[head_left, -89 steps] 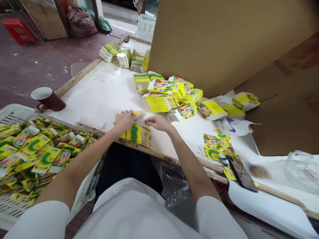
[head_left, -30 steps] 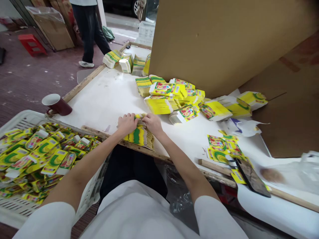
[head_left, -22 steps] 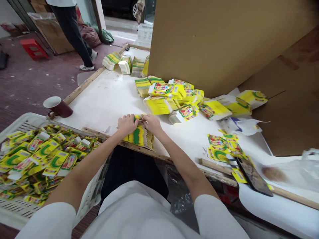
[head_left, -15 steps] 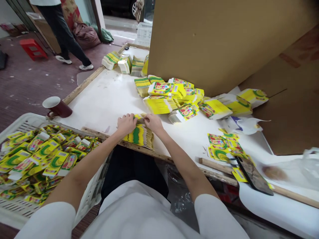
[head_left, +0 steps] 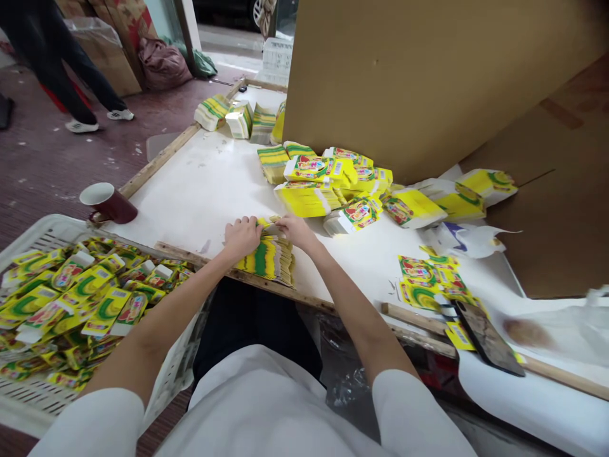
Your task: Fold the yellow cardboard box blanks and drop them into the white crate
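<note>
At the table's near edge lies a row of flat yellow-and-green cartons [head_left: 269, 259], stacked on edge against the wooden strip. My left hand [head_left: 243, 237] is closed at the far left of the row, its fingers on a small yellow carton [head_left: 264, 223]. That carton's other end is pinched by the fingertips of my right hand [head_left: 295, 231], just above the row's far side. Much of the carton is hidden by the fingers. Further back, more bundled cartons [head_left: 314, 170] are heaped on the white tabletop [head_left: 190, 184].
A white plastic basket [head_left: 61, 222] full of folded small boxes stands at my left. Near it is a maroon mug [head_left: 114, 204]. A phone [head_left: 490, 336] and wooden sticks [head_left: 413, 318] lie at right. Large cardboard [head_left: 380, 82] rises behind. Another person [head_left: 57, 57] is on the floor beyond.
The other person has walked further left. My right hand has shifted very slightly at the carton; my left hand stays nearly in place.
</note>
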Action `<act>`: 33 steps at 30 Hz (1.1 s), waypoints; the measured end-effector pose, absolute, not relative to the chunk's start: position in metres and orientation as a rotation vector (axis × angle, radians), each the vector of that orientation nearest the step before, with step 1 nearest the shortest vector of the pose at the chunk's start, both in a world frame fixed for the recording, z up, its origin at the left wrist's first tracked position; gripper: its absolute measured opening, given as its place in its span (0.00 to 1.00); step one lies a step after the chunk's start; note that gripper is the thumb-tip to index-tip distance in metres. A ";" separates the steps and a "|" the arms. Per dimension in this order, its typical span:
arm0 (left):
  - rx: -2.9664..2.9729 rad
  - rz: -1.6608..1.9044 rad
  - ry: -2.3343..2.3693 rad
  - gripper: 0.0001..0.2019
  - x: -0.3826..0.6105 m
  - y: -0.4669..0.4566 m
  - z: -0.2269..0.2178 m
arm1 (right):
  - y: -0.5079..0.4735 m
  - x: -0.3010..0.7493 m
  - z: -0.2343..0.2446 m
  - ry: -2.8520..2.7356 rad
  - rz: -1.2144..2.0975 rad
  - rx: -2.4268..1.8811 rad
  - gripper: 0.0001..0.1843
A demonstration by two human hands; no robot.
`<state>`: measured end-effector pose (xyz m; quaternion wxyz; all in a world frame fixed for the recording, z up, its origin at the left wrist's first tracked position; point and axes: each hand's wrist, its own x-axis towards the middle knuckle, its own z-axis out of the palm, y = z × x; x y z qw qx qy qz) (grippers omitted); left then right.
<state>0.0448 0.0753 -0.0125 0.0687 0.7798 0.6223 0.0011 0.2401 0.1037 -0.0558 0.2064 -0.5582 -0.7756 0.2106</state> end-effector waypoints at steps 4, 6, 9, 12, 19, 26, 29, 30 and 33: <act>2.352 0.013 1.870 0.20 0.045 0.075 -0.013 | 0.113 0.250 -0.054 -2.142 0.707 -1.530 0.16; 2.354 0.019 1.872 0.20 0.045 0.075 -0.013 | 0.117 0.253 -0.053 -2.129 0.751 -1.531 0.15; 2.357 0.019 1.868 0.20 0.045 0.076 -0.014 | 0.121 0.253 -0.052 -2.117 0.778 -1.544 0.14; 2.367 0.015 1.860 0.20 0.044 0.076 -0.014 | 0.121 0.251 -0.049 -2.116 0.767 -1.565 0.13; 2.381 0.015 1.865 0.20 0.044 0.075 -0.013 | 0.111 0.241 -0.035 -2.208 0.621 -1.605 0.13; 2.387 0.033 1.866 0.20 0.044 0.075 -0.016 | 0.098 0.226 -0.026 -2.243 0.446 -1.774 0.12; 2.385 0.043 1.860 0.20 0.044 0.075 -0.017 | 0.098 0.218 -0.024 -2.214 0.424 -1.854 0.14; 2.383 0.046 1.859 0.20 0.044 0.076 -0.017 | 0.099 0.215 -0.023 -2.197 0.423 -1.877 0.14; 2.369 0.054 1.864 0.19 0.044 0.077 -0.017 | 0.102 0.206 -0.022 -2.133 0.454 -1.923 0.15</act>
